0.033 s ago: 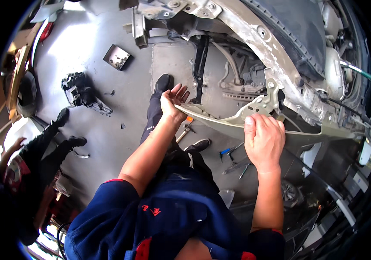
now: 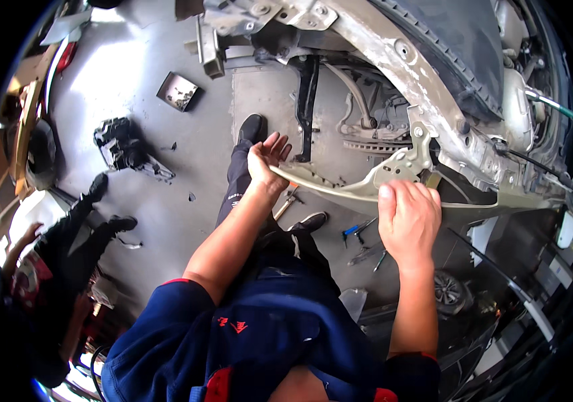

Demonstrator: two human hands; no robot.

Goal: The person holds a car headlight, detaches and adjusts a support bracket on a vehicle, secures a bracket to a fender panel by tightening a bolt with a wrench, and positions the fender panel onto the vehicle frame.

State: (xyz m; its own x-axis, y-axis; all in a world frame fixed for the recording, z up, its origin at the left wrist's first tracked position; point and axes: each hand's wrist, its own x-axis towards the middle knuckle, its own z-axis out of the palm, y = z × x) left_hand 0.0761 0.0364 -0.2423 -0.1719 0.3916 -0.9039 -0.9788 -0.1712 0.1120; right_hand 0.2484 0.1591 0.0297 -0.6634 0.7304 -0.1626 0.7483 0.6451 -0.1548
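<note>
A pale greenish-beige car fender (image 2: pixel 350 193) runs from my left palm to the car body on the right, seen mostly along its edge. My left hand (image 2: pixel 269 161) bears against its free left end, palm toward it and fingers stretched apart. Over the upper edge curl the fingers of my right hand (image 2: pixel 410 218), closed on the fender with the thumb up; the fingertips are hidden behind it. Just beyond that hand is a bracket with holes (image 2: pixel 399 165) in the same colour. A scuffed metal body rail (image 2: pixel 400 57) curves above.
Below the rail show a brake disc (image 2: pixel 377 145) and a black upright strut (image 2: pixel 308 107). On the floor lie a hammer (image 2: pixel 286 203), blue-handled tool (image 2: pixel 351 231), open box (image 2: pixel 178 91) and black broken part (image 2: pixel 122 144). Another person's legs (image 2: pixel 85 221) extend at left. A strut rod (image 2: pixel 500 281) slants at right.
</note>
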